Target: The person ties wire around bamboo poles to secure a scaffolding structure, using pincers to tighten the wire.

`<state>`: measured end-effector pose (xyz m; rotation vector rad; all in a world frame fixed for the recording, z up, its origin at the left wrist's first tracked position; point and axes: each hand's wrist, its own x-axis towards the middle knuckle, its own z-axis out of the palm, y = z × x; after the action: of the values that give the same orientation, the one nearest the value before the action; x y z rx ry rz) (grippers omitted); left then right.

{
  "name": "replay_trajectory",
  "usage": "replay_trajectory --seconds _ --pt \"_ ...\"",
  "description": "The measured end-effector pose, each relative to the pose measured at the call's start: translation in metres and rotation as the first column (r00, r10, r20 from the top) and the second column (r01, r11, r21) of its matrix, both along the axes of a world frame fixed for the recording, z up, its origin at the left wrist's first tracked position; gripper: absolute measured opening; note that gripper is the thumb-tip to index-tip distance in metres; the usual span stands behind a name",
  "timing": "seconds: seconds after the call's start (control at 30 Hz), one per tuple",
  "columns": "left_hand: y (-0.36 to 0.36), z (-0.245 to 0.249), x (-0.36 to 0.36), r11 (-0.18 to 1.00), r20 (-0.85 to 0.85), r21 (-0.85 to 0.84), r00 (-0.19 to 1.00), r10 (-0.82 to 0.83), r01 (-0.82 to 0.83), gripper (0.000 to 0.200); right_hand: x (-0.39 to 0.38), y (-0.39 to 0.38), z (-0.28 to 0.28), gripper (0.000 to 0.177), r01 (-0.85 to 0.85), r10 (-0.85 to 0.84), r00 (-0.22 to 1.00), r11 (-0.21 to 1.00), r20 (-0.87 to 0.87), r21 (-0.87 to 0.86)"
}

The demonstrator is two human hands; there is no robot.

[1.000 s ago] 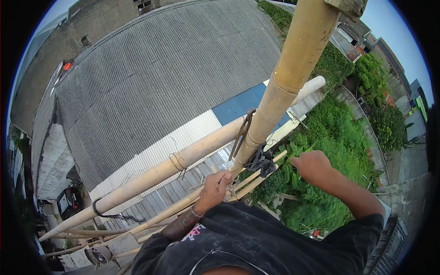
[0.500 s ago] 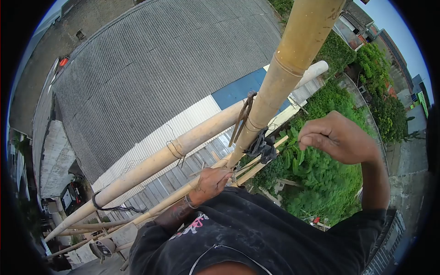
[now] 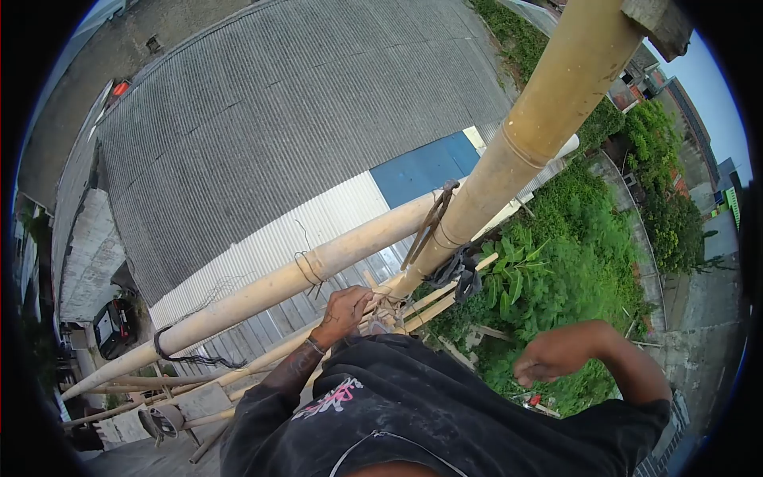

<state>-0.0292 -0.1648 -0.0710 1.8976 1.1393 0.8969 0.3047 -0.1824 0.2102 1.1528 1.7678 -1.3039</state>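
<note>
I look down from high on a bamboo scaffold. A thick upright bamboo pole [image 3: 517,151] crosses a long pale horizontal pole [image 3: 318,266]. Pincers [image 3: 429,222] hang at the crossing, beside a dark rag tie [image 3: 461,270]. My left hand [image 3: 343,312] reaches down to thinner bamboo slats [image 3: 429,302] at a lashed joint, fingers closed around the binding there. My right hand [image 3: 556,358] hangs free over green plants, fingers curled in; whether it pinches a wire is too small to tell.
A grey corrugated roof [image 3: 278,135] with a blue panel [image 3: 421,171] lies far below. Wire loops [image 3: 306,266] and a dark cable [image 3: 183,354] wrap the horizontal pole. Green bushes [image 3: 572,262] and a paved lane [image 3: 707,318] lie at the right, far down.
My right hand rose beside the upright pole, then dropped low to the right of my chest. My left hand shifted slightly left along the slats. The view tilted.
</note>
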Motion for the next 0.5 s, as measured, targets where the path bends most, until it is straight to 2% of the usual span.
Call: replay_trajectory --seconds 0.03,0.1,0.13,0.17,0.2,0.23,0.27,0.3,0.33,0.37,0.4,0.43,0.47,0.5 --pt "-0.003 -0.007 -0.001 0.999 -0.007 0.023 0.999 -0.049 0.049 0.007 -0.016 0.013 0.034 0.015 0.054 -0.054 0.985 0.999 -0.165 -0.001" --pt "-0.017 0.011 0.016 0.982 0.080 0.123 0.984 -0.157 0.146 0.004 -0.027 0.016 0.077 0.020 0.192 -0.188 0.858 0.981 -0.479 -0.040" --pt "-0.025 0.014 0.020 0.968 0.085 0.163 0.974 -0.209 0.193 0.004 -0.021 0.026 0.084 0.020 0.280 -0.181 0.836 0.952 -0.519 0.120" --pt "-0.026 0.015 0.024 0.946 0.090 0.220 0.961 -0.262 0.237 0.004 -0.001 0.036 0.068 0.020 0.310 -0.154 0.908 0.873 -0.390 0.377" --pt "-0.028 0.020 0.024 0.941 0.100 0.270 0.967 -0.236 0.202 0.004 0.026 0.046 0.043 0.020 0.211 -0.163 0.978 0.777 -0.133 0.594" --pt "-0.029 0.029 0.020 0.947 0.068 0.266 0.977 -0.204 0.180 0.005 0.052 0.046 0.011 0.021 0.026 -0.186 0.968 0.745 0.170 0.667" --pt "-0.031 0.027 0.016 0.952 0.028 0.260 0.985 -0.172 0.159 0.007 0.069 0.033 -0.023 0.022 -0.124 -0.148 0.895 0.824 0.421 0.554" --pt "-0.029 0.023 0.013 0.958 -0.009 0.260 0.992 -0.125 0.123 0.008 0.073 0.010 -0.052 0.024 -0.169 0.002 0.865 0.943 0.502 0.287" --pt "-0.027 0.014 0.009 0.963 0.017 0.268 0.999 -0.043 0.037 0.007 0.071 -0.011 -0.079 0.025 -0.197 0.212 0.899 0.977 0.383 -0.079" --pt "-0.023 0.001 0.007 0.962 0.041 0.269 0.998 0.043 -0.052 0.006 0.047 -0.023 -0.061 0.025 -0.058 0.072 0.997 0.959 0.042 -0.277" --pt "-0.018 -0.008 0.007 0.956 0.062 0.258 0.989 0.131 -0.143 0.006 0.019 -0.023 -0.024 0.025 -0.071 -0.013 0.971 0.938 -0.239 -0.340" --pt "-0.016 -0.010 0.004 0.958 0.056 0.250 0.990 0.128 -0.138 0.005 0.000 -0.012 0.025 0.026 -0.041 -0.065 0.904 0.971 -0.423 -0.236" --pt "-0.019 -0.003 0.006 0.958 0.049 0.276 0.996 0.072 -0.083 0.004 -0.007 0.001 0.067 0.027 0.050 -0.087 0.839 0.995 -0.537 -0.084" --pt "-0.025 0.009 0.015 0.955 0.038 0.295 0.999 0.009 -0.020 0.004 0.001 0.011 0.087 0.028 0.180 -0.101 0.832 0.979 -0.545 0.095"
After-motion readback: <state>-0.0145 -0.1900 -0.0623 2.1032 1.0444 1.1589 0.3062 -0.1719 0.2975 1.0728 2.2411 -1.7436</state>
